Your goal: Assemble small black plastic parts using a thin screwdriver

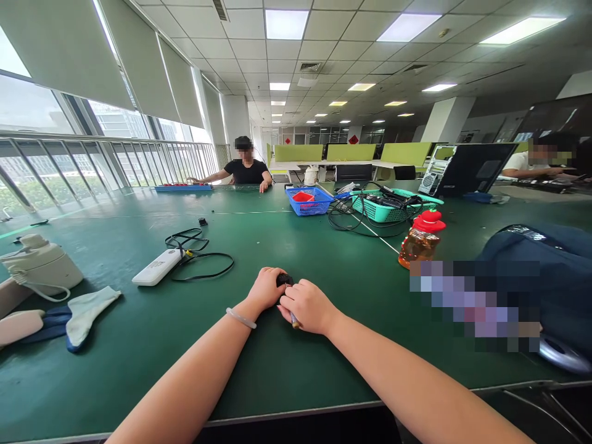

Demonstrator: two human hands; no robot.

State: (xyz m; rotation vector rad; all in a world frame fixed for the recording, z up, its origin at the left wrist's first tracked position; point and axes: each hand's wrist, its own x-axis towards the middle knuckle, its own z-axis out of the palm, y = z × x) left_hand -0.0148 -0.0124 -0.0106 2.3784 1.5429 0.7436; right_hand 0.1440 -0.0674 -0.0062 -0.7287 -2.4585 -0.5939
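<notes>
Near the table's front middle, my left hand is closed round a small black rounded object, much of which its fingers cover. Beside it, my right hand is closed on a slim screwdriver-like tool. The tool's brownish handle end sticks out below the fingers, towards me. Its other end points at the black object; whether the tip touches it I cannot tell. Both hands are close together, just above or resting on the green table.
To the left lie a white power bank with a black cable, a white bottle and gloves. Blue and green baskets with cables, a red-capped bottle and a dark bag stand right. A person sits across.
</notes>
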